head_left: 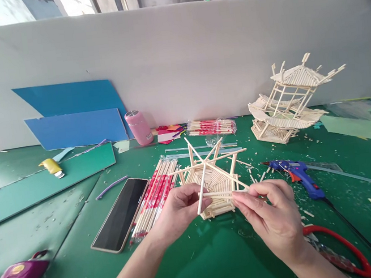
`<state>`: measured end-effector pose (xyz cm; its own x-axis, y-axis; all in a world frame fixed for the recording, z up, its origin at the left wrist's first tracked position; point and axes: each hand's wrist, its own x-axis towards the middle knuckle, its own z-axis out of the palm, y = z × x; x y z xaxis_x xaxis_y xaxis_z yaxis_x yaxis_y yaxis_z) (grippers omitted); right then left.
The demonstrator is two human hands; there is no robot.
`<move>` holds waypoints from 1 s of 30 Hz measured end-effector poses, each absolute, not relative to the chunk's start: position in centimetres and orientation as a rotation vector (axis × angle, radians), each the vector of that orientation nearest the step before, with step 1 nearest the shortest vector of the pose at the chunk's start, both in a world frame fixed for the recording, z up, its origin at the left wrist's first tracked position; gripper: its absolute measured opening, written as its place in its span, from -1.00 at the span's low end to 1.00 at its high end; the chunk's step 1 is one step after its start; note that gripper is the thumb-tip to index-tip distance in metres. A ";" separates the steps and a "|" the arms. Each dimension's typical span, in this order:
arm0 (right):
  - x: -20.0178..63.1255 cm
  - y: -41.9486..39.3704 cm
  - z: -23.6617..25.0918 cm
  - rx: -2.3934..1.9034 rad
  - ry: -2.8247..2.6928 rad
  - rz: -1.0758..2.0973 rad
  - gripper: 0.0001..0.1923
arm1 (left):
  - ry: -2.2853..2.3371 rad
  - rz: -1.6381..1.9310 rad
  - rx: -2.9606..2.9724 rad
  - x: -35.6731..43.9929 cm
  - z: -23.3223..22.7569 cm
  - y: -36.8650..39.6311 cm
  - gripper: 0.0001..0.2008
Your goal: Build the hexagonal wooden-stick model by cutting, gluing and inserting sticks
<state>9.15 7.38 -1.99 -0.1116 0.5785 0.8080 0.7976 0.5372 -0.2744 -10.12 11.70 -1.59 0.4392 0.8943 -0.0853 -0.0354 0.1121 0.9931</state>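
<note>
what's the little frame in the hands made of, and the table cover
The frame, held by the left hand and right hand, looks like pale bare wooden sticks, matte and unpainted. The table cover seems a green mat, slightly glossy, perhaps plastic.

A craft workshop set up inside a bare industrial hall: a green work table (pixel 221 261) strewn with wood offcuts is screened by a white partition (pixel 176 63), concrete walls and ceiling lights showing above it. At three o'clock lies a blue glue gun (pixel 298 174); at two o'clock stands a finished stick pagoda model (pixel 289 99). Bundles of wooden sticks (pixel 155 197) lie at centre, and blue card sheets (pixel 74 116) lean at ten o'clock.
</note>
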 end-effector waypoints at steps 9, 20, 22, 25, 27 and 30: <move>9.0 7.8 -1.7 -1.175 -1.796 -0.292 -0.84 | 0.904 0.835 1.287 -9.8 -0.9 11.5 -0.81; 10.1 7.8 -1.2 -1.104 -1.918 -0.262 -0.77 | 0.862 0.857 1.226 -9.9 -0.9 11.5 -0.85; 10.8 7.8 -1.0 -1.074 -1.960 -0.233 -0.76 | 0.862 0.862 1.217 -10.0 -1.1 11.5 -0.87; 11.6 7.8 -0.6 -1.048 -1.976 -0.208 -0.75 | 0.865 0.856 1.184 -10.1 -1.4 11.5 -0.87; 11.7 8.0 -0.4 -1.062 -1.965 -0.199 -0.77 | 0.868 0.852 1.163 -10.1 -1.4 11.5 -0.87; 11.4 8.4 -0.3 -1.099 -1.972 -0.188 -0.83 | 0.886 0.870 1.140 -10.0 -1.4 11.4 -0.85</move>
